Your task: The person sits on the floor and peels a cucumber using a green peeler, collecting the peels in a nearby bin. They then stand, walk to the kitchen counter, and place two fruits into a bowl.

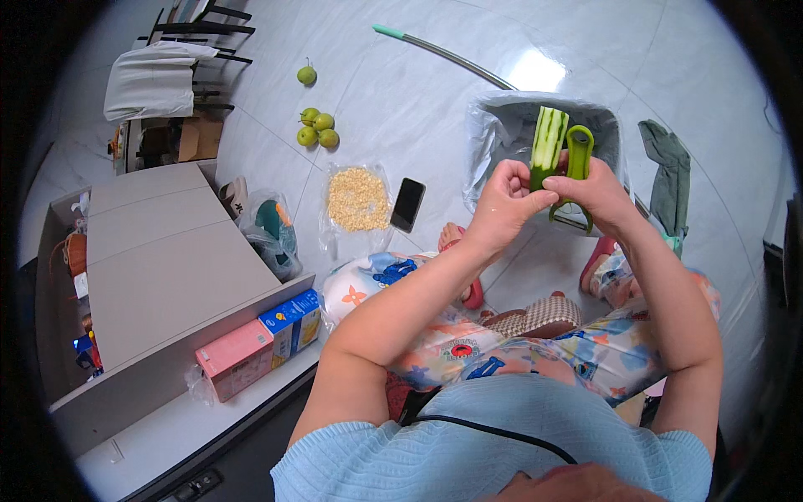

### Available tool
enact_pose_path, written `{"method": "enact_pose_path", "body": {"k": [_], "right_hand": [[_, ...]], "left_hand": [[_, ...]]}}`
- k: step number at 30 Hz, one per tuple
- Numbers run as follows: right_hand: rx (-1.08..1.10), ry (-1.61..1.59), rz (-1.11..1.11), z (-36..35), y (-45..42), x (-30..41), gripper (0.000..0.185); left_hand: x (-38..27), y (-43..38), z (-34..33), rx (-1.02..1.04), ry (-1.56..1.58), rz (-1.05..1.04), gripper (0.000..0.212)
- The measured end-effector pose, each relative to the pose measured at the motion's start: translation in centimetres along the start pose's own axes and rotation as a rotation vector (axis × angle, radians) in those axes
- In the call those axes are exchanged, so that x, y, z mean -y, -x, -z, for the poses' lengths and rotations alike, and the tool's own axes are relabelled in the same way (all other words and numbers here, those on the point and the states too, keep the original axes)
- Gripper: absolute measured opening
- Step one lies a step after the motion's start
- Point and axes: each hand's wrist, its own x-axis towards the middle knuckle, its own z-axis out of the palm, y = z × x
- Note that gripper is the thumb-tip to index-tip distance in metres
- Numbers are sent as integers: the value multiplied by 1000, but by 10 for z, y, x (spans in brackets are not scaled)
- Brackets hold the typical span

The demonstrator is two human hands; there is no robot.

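A partly peeled cucumber point(547, 144) stands nearly upright above a lined bin, its upper part showing pale flesh with thin green strips. My left hand point(507, 197) grips its unpeeled dark green lower end. In my right hand point(599, 191) is a green Y-shaped peeler point(579, 154), handle up and blade down. My right thumb reaches across to the cucumber's lower end, close to my left thumb. Below both hands is the trash bin point(482, 150), lined with a translucent plastic bag. Part of its inside is hidden by the hands and cucumber.
A black phone point(408, 205) lies beside a plastic bag of pale yellow kernels point(357, 199). Several green pears point(319, 128) rest on the tiled floor. A metal pole point(461, 61) lies behind the bin, a grey-green cloth point(668, 176) to its right. Boxes point(241, 357) stand by the left cabinet point(169, 263).
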Motion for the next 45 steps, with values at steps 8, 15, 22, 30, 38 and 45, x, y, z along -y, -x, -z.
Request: {"method": "enact_pose_path", "body": {"k": [8, 15, 22, 30, 38, 45], "right_hand": [[5, -13, 51, -5, 3, 8, 32], [12, -7, 82, 2, 0, 4, 28], [27, -14, 75, 5, 0, 4, 32], [-4, 84, 93, 4, 5, 8, 38], [48, -35, 198, 2, 2, 5, 41], [133, 78, 230, -4, 4, 8, 36]], "left_hand": [[7, 1, 1, 29, -9, 26, 31], [8, 1, 2, 30, -36, 80, 31], [1, 2, -5, 2, -67, 132, 27], [6, -1, 0, 19, -88, 108, 25], [1, -2, -2, 84, -145, -28, 23], [-23, -1, 3, 161, 3, -144, 21]]}}
